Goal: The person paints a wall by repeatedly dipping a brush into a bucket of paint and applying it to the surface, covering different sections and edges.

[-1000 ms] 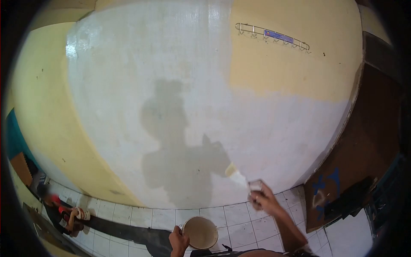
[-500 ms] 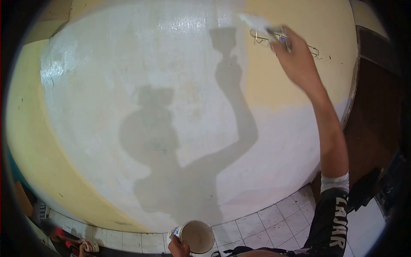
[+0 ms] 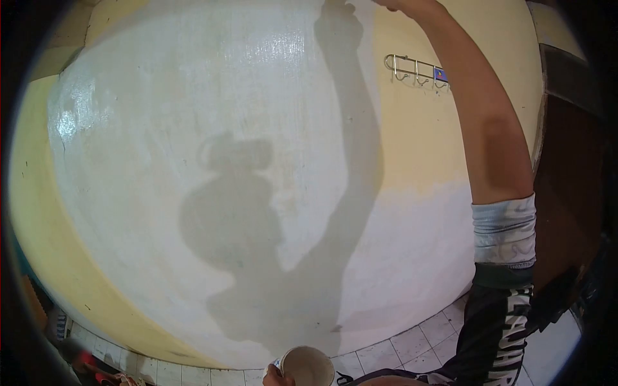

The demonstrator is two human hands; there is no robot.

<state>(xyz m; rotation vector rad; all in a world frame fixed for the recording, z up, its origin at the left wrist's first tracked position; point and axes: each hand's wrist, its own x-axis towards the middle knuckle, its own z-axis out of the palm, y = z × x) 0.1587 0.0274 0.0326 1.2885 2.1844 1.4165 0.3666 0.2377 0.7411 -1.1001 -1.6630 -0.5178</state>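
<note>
My left hand [image 3: 277, 376] holds the rim of a white bucket [image 3: 309, 367] at the bottom centre; pale residue coats its inside. My right arm reaches up on the right, and my right hand [image 3: 409, 5] is cut off by the top edge, so its fingertips and whatever they hold are out of view. Ahead stands a wall [image 3: 148, 167], white over most of its middle and yellow at both sides, with wet shine near the top. A metal hook rack [image 3: 415, 69] hangs on the yellow part, partly behind my right forearm.
White floor tiles [image 3: 386, 354] run along the wall's base. A dark brown door or panel [image 3: 570, 174] stands at the right. Another person [image 3: 96, 367] is at the lower left with a container. My shadow falls across the wall.
My right hand has risen from in front of the hook rack to the top edge, and the white brush-like tool has left the view. The view has tilted slightly; my left hand still holds the bucket.
</note>
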